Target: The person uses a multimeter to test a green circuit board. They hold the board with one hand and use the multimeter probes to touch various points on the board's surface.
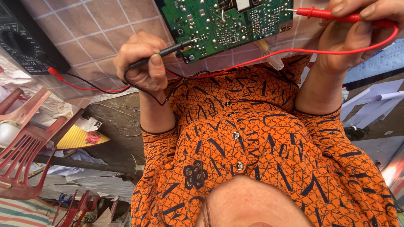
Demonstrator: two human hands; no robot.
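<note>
In the left hand (141, 63), fingers (156, 69) wrapped around a black probe (168, 51), tip down on the lower edge of a green circuit board (227, 21). In the right hand (357, 29), a red probe (328, 14) pinched near the board's right edge, tip touching the solder side. Under the board, a pink tiled tabletop (97, 33). At far left on it, a black multimeter (25, 46), with a red lead (84, 87) and a black one plugged in beside it. Below both wrists, an orange patterned shirt (252, 138). Down left, well apart from the hands, a red plastic chair (25, 143) and a yellow fan (82, 138).
</note>
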